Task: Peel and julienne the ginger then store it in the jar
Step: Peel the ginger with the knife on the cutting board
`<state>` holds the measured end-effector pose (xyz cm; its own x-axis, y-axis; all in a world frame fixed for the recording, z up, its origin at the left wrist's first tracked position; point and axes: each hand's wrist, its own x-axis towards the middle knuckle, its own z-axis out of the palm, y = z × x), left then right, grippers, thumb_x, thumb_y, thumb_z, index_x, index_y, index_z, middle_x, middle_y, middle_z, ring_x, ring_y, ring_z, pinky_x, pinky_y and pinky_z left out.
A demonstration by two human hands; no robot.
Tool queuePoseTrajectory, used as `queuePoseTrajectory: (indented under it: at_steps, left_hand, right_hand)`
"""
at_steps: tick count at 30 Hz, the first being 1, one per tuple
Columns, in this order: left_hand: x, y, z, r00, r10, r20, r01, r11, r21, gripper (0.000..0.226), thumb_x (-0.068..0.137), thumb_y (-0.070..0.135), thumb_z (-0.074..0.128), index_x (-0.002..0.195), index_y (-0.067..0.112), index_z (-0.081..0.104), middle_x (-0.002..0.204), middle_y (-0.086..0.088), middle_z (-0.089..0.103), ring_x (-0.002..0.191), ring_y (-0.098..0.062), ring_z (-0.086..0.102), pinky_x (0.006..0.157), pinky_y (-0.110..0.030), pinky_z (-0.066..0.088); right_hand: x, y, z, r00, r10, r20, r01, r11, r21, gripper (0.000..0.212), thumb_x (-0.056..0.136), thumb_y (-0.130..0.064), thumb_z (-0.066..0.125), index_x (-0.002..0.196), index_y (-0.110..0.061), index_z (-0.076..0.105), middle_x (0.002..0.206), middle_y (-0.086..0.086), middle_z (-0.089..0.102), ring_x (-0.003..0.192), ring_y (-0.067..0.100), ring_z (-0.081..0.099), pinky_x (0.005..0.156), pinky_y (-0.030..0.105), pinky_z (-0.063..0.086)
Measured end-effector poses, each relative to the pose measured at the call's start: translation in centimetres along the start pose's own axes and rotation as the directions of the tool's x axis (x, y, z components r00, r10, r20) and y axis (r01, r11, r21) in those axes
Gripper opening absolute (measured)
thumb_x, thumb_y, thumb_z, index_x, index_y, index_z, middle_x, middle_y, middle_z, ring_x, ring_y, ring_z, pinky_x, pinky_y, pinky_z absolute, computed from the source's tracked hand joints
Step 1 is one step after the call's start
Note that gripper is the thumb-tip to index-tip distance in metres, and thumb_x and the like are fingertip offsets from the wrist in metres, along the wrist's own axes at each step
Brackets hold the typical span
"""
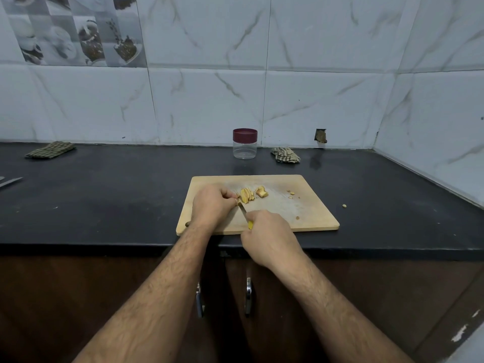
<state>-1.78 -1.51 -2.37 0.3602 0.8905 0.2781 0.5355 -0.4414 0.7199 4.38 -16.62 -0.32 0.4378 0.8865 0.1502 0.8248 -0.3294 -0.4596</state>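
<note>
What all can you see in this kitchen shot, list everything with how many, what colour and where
ginger slices: one small pile, yellow, on the board by the left fingertips
ginger chunk: one, tan, right of the slices
cutting board: one, light wood, counter front
knife: one, yellow handle, tip near the slices
jar: one, clear, maroon lid on, at the wall
cloths: two, checked, back of the counter
counter: one, black
left hand: holds the ginger
right hand: grips the knife
</note>
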Motion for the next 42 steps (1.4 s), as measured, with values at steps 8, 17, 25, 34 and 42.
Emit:
queuePoseTrajectory:
  at_steps: [8, 17, 25, 34, 42]
  left_hand:
    - [-0.1, 0.0, -0.1, 1.0, -0.004, -0.007, 0.004, 1.0, -0.026, 0.016, 0.083, 0.016, 0.071, 0.075, 0.029, 0.07, 0.07, 0.02, 0.062, 0.074, -0.002, 0.058, 0.058, -0.014, 0.036]
    - [0.1, -0.2, -0.1, 1.0, 0.01, -0.003, -0.01, 1.0, -0.012, 0.017, 0.085, 0.021, 0.071, 0.099, 0.028, 0.077, 0.078, 0.014, 0.066, 0.081, -0.008, 0.06, 0.067, -0.024, 0.04]
    - [-0.2, 0.2, -0.2, 1.0, -0.008, 0.005, 0.008, 1.0, 0.019, 0.021, 0.086, 0.013, 0.061, 0.089, 0.025, 0.079, 0.085, 0.018, 0.067, 0.076, -0.004, 0.056, 0.062, -0.021, 0.04]
    - [0.0, -0.1, -0.7, 0.993, -0.103, -0.053, 0.092, 0.981, -0.171, 0.006, 0.083, 0.019, 0.075, 0.083, 0.024, 0.078, 0.079, 0.016, 0.067, 0.076, -0.003, 0.056, 0.059, -0.017, 0.037]
    - [1.4, 2.3, 0.3, 0.993, -0.117, 0.009, 0.116, 0.969, -0.218, 0.009, 0.08, 0.021, 0.079, 0.073, 0.024, 0.074, 0.079, 0.012, 0.073, 0.081, -0.007, 0.065, 0.076, -0.028, 0.053]
  right_hand:
    - [0.4, -0.5, 0.4, 1.0, 0.019, 0.015, -0.019, 1.0, -0.005, 0.033, 0.09, -0.014, 0.05, 0.122, -0.018, 0.059, 0.103, 0.002, 0.062, 0.098, 0.024, 0.058, 0.071, 0.03, 0.044]
    - [0.0, 0.3, -0.5, 0.999, -0.018, 0.038, 0.018, 1.0, -0.016, 0.052, 0.092, -0.017, 0.051, 0.144, -0.025, 0.048, 0.127, 0.001, 0.062, 0.113, 0.022, 0.057, 0.088, 0.032, 0.049]
    - [-0.2, 1.1, -1.2, 1.0, -0.008, -0.024, 0.009, 0.998, 0.055, 0.047, 0.089, -0.016, 0.05, 0.135, -0.026, 0.055, 0.115, 0.0, 0.066, 0.106, 0.023, 0.059, 0.078, 0.03, 0.045]
    - [0.8, 3.1, -2.5, 0.994, 0.078, -0.076, -0.075, 0.996, 0.039, 0.054, 0.089, -0.018, 0.048, 0.142, -0.026, 0.049, 0.127, 0.001, 0.063, 0.115, 0.025, 0.056, 0.087, 0.034, 0.047]
    - [2.1, 5.0, -3.6, 0.983, 0.157, -0.096, -0.158, 0.987, -0.007, 0.049, 0.088, -0.017, 0.047, 0.136, -0.026, 0.052, 0.128, 0.002, 0.061, 0.117, 0.029, 0.054, 0.08, 0.035, 0.042]
